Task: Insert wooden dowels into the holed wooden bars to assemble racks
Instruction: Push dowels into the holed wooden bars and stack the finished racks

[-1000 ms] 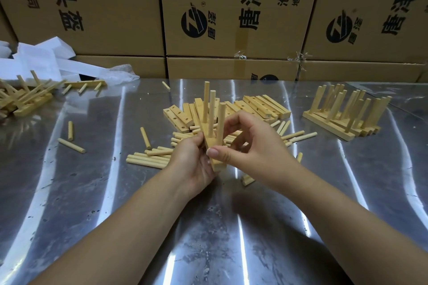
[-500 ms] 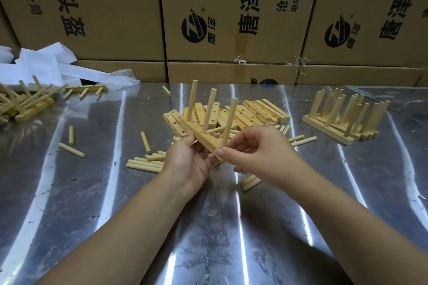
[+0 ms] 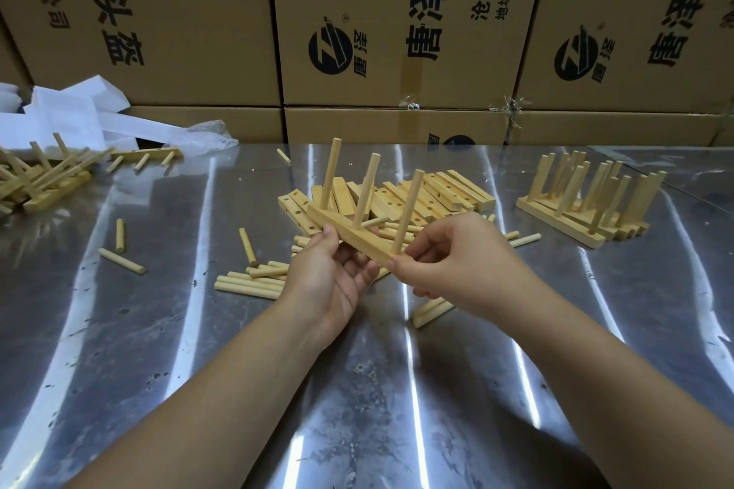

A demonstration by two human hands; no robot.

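Holed wooden bar (image 3: pixel 346 236), three dowels (image 3: pixel 367 191) seated, has swung from end-on to slanting ten-to-four o'clock above the surface (image 3: pixel 159 329); left grip (image 3: pixel 329 278) curls under it, right grip (image 3: pixel 456 254) pinches its near end. Probably finished.

1. Left hand (image 3: pixel 331 274) and right hand (image 3: pixel 456 254) hold a bar (image 3: pixel 349 236) above the table (image 3: pixel 159 329).
2. Three dowels (image 3: pixel 366 191) stand in it.
3. Finished racks (image 3: pixel 588 202) stand far right.
4. Loose bars (image 3: pixel 437 195) lie behind.
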